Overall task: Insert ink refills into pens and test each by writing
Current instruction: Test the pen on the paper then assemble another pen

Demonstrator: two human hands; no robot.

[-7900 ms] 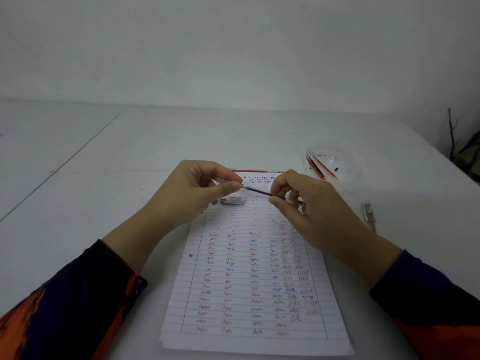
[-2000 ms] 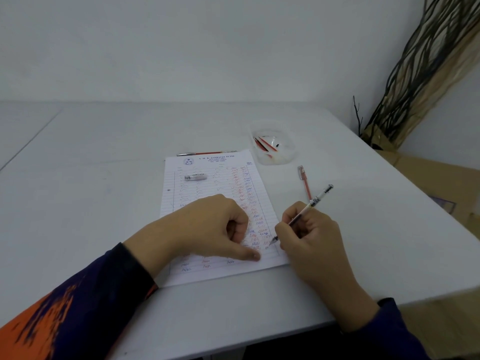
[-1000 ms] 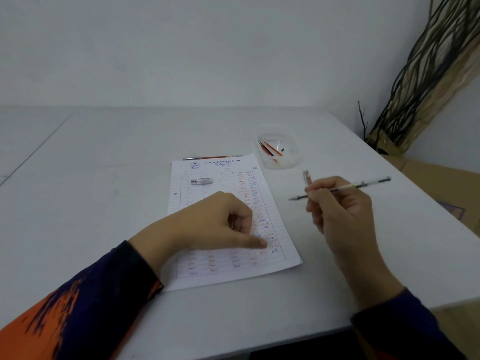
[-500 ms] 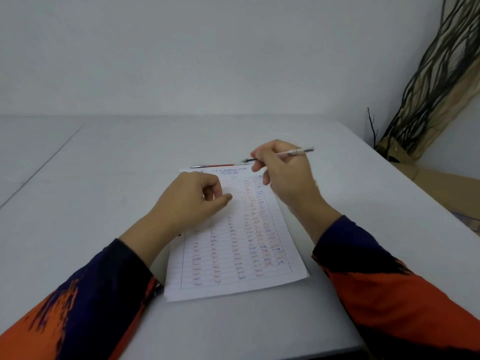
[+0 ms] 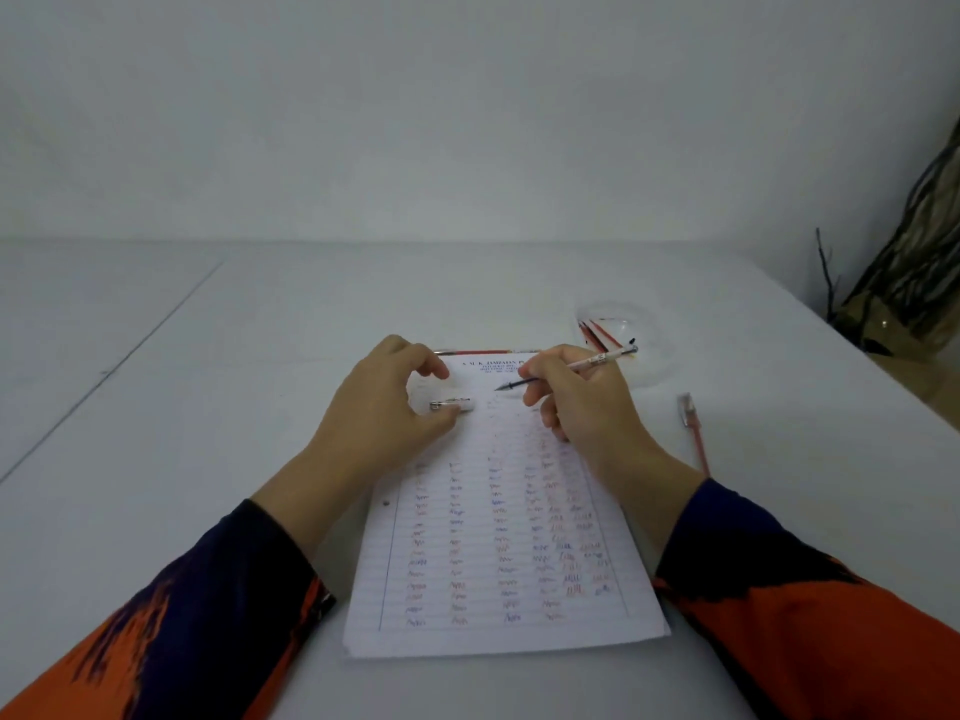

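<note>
Head view: sheet (image 5: 498,537) header partly "JAMBATAN"

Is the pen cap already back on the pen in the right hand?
No. The pen cap lies on the paper by the left hand; the pen tip is bare.

Both arms wear long sleeves in dark navy streaked with jagged bright orange. On the left sleeve (image 5: 171,631) the navy cuff ends at the wrist, well back from the fingers; the right sleeve (image 5: 810,610) matches, orange spreading further from its fingers. Both hands are bare.
</note>
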